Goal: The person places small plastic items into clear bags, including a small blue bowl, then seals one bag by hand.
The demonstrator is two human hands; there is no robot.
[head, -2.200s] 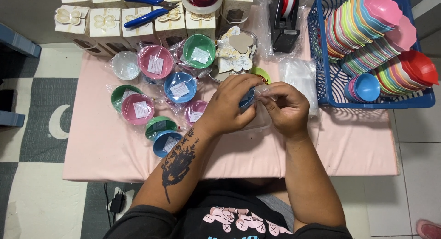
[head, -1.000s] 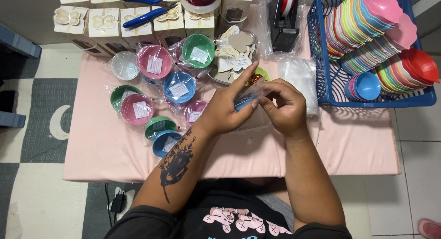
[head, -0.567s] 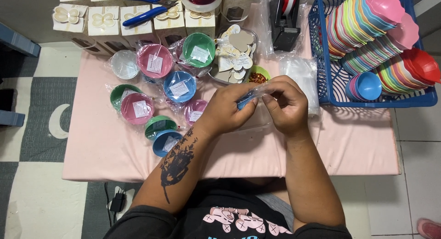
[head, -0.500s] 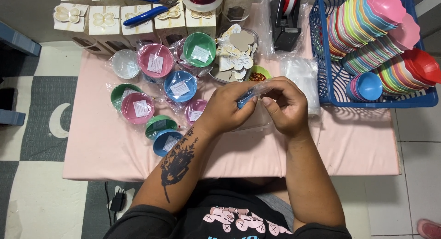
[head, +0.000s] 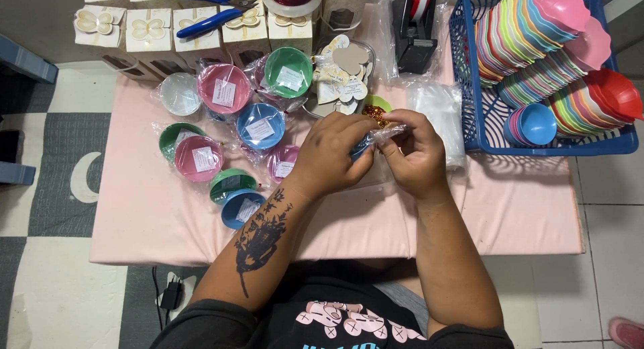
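Both hands meet over the pink tablecloth (head: 147, 215): the left hand (head: 332, 154) and right hand (head: 412, 151) pinch shut on a small blue bowl in clear plastic wrap (head: 365, 142). Eight or so wrapped bowls (head: 221, 121) lie finished at the left; many unwrapped stacked coloured bowls (head: 537, 47) fill the blue basket (head: 469, 114).

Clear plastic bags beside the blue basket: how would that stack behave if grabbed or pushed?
The clear plastic bags look thin and crinkly, so probably floppy and very light. Their glossy film suggests they would slide apart rather than lift together. A push would likely skid them across the pink tablecloth toward the blue basket.
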